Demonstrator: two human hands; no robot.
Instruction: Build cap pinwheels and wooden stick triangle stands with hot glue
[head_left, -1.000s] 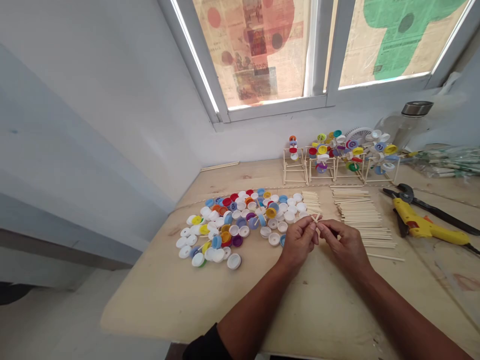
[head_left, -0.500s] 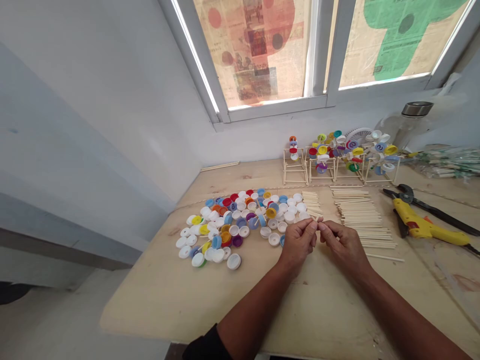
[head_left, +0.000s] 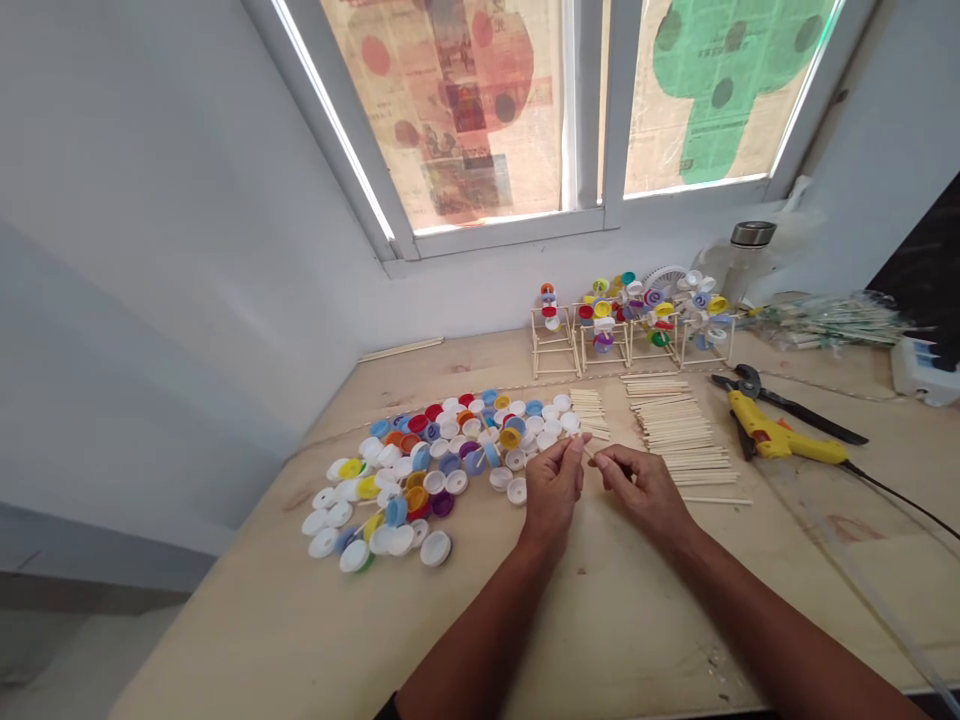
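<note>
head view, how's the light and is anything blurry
Head view: the papered window is backlit, with glare strips along its edges; head view: the stick between left hand and right hand is soft, its outline hard to read; head view: bottle caps slightly soft.

Looks like a small craft workshop, judging by the yellow glue gun and pliers beside rows of sticks and loose bottle caps on a plain wooden table.
</note>
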